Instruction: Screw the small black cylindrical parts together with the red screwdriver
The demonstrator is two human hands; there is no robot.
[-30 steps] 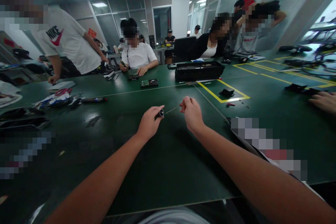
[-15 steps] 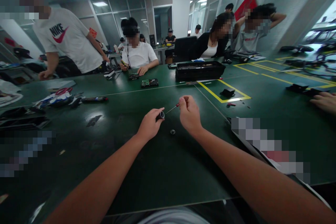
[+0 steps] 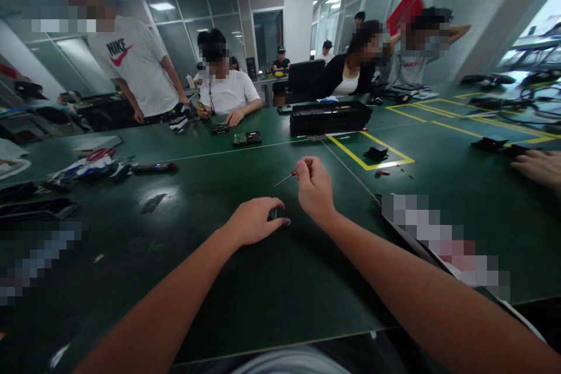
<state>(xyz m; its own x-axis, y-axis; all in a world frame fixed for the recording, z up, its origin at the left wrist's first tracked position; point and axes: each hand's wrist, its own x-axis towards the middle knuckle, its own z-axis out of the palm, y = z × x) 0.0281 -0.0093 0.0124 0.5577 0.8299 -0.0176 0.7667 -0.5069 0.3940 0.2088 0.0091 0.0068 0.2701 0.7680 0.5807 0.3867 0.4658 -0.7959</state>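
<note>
My right hand point(image 3: 315, 190) is closed round the red handle of a thin screwdriver point(image 3: 284, 179), whose bare shaft points left and slightly down. Low over the green table, my left hand point(image 3: 249, 220) curls thumb and fingers round a small dark cylindrical part point(image 3: 272, 214), mostly hidden by the fingers. Right at those fingertips lies a small round metal piece point(image 3: 287, 222); whether they touch it I cannot tell.
A long black tray point(image 3: 331, 118) and a green circuit board point(image 3: 246, 138) lie farther back. Tools and cables point(image 3: 94, 163) are heaped at left. A black bracket point(image 3: 376, 153) sits inside yellow tape. Another person's hand point(image 3: 537, 166) rests at right; several people are around the table.
My left hand has come down and slightly right with the dark cylindrical part, to beside the round metal piece. My right hand keeps the screwdriver nearly in place. A standing person has shifted right.
</note>
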